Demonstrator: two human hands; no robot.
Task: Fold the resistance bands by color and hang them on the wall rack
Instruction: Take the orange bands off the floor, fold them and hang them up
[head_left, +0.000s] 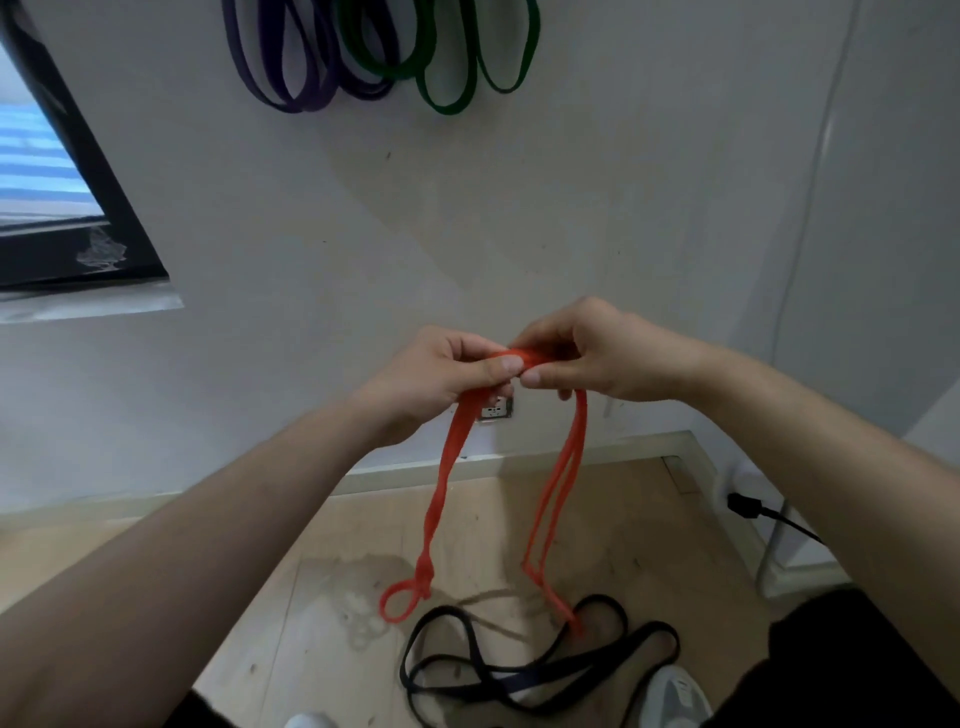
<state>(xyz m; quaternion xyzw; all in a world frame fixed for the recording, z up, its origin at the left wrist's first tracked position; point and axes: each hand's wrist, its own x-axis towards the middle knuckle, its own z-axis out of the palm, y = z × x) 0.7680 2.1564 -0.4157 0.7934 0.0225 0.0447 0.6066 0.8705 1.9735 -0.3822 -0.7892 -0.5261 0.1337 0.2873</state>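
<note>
An orange resistance band (445, 478) hangs folded from both hands in front of the white wall. My left hand (441, 371) and my right hand (592, 353) pinch its top side by side, thumbs nearly touching. Two bundles of strands drop toward the floor, the left one ending in a small loop. Purple bands (291, 67) and green bands (447, 62) hang high on the wall; the rack itself is out of frame. A black band (519, 670) lies tangled on the wooden floor below the orange one.
A dark-framed window (78, 197) is at the left. A wall socket (496, 410) sits behind the hands. A black plug and cable (753, 509) are at the right wall. My shoes (680, 696) stand by the black band.
</note>
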